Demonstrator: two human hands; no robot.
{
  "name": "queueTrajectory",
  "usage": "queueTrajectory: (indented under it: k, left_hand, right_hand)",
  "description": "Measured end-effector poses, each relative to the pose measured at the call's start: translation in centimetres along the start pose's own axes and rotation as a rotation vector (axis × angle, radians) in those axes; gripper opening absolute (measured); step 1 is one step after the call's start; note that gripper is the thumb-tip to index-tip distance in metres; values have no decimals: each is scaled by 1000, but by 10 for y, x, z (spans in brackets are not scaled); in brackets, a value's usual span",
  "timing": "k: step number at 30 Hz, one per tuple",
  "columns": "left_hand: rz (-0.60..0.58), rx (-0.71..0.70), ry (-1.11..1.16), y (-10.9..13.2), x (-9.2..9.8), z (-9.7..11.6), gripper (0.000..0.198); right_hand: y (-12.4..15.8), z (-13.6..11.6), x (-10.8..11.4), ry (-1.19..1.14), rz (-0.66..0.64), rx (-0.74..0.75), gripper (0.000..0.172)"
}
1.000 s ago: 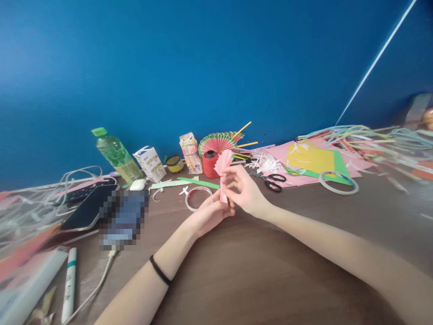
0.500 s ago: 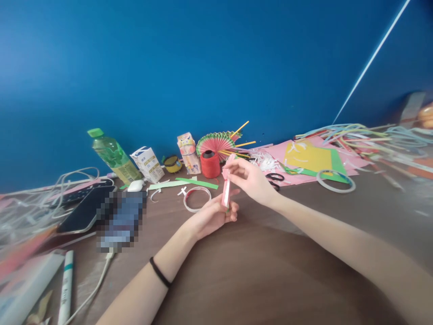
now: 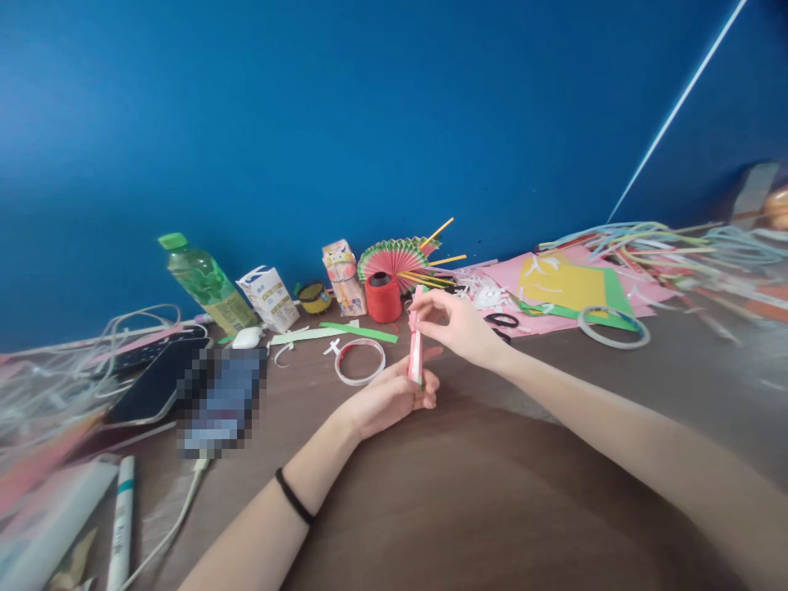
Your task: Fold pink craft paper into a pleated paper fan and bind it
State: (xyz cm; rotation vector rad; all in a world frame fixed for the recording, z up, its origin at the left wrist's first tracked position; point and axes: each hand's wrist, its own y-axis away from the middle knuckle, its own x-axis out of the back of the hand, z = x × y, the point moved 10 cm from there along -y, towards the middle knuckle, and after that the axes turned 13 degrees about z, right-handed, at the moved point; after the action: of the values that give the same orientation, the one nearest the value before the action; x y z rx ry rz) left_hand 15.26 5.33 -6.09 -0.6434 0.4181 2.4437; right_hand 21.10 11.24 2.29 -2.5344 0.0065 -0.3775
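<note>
Between my two hands stands a narrow folded strip of pink paper (image 3: 415, 358) with green edges and a white band down its face. My left hand (image 3: 394, 396) grips its lower end from below. My right hand (image 3: 454, 327) pinches the upper part between thumb and fingertips. Just left of the strip lies a roll of double-sided tape (image 3: 360, 362). Behind the hands stand a red spool of thread (image 3: 382, 299) and a pleated pink-and-green paper fan (image 3: 394, 261). Black-handled scissors (image 3: 501, 320) rest right of my right hand.
Along the blue wall stand a green bottle (image 3: 206, 283), a white carton (image 3: 269, 300) and a small patterned box (image 3: 343, 277). Phones (image 3: 161, 377), cables and a marker (image 3: 121, 521) lie left. Coloured paper sheets (image 3: 563, 283), another tape roll (image 3: 614, 328) and thin strips (image 3: 662, 246) spread right.
The folded paper strip has moved slightly right and turned more upright, showing more of its green edge. Both hands keep hold of it, and the other things stay where they were.
</note>
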Motion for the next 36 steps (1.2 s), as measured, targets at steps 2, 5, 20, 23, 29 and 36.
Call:
queueTrajectory:
  k: [2,5,20,23,29,36]
  left_hand:
    - [-6,1,-4,0,-1,-1,50]
    - [-8,-2,-4,-1,-2,-1,50]
    - [23,-14,-50,0,-1,-1,50]
    - [33,-13,-58,-1,0,0,50]
    - [15,-5,-73,-1,1,-1,56]
    - [36,-19,-105,-1,1,1,63]
  right_hand:
    - [1,1,-1,1,-5,-9,19]
    - [2,0,-2,-7,-10,-14,18]
    - [5,0,-3,50,22,27,18]
    - [6,-2,-4,80,33,62,18]
    - [8,-4,-4,146,78,153,22]
    - [2,12,4,83,142,56,28]
